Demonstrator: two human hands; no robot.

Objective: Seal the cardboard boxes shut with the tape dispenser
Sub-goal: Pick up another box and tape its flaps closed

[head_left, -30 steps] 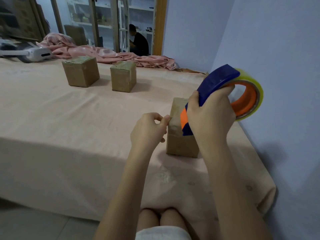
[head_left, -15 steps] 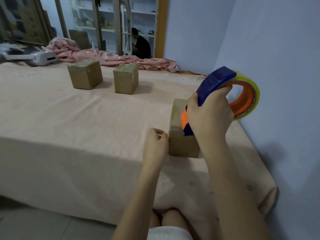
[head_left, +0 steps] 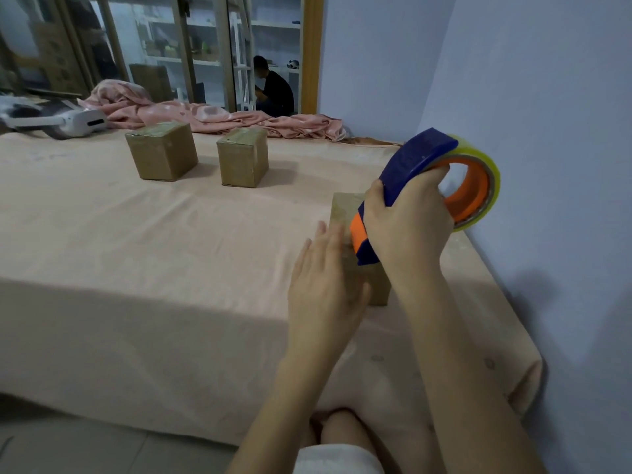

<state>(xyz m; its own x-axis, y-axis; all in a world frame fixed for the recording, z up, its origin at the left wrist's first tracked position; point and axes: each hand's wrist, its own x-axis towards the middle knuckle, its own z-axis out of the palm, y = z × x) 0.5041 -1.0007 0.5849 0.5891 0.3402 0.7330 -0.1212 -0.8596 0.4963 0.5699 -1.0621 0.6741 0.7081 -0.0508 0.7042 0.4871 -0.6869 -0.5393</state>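
Note:
A small brown cardboard box [head_left: 344, 208] stands near the right end of the cloth-covered table [head_left: 171, 254]. My right hand [head_left: 408, 224] grips the blue and orange tape dispenser [head_left: 444, 179] with its clear tape roll, held above the box's top. My left hand [head_left: 325, 285] lies flat with straight fingers against the box's near side, hiding most of that face. Two more brown boxes, one on the left [head_left: 161, 155] and one on the right [head_left: 242, 161], stand farther back on the table.
A crumpled pink cloth [head_left: 212, 118] and a white device [head_left: 58, 121] lie along the table's far edge. A blue-grey wall [head_left: 547, 131] runs close along the right. A person in black [head_left: 273, 90] sits beyond the glass doors. My knees [head_left: 338, 429] are under the front edge.
My left hand has dropped from pinching at the box's top edge and opened flat against its near side. The dispenser in my right hand stayed almost in place.

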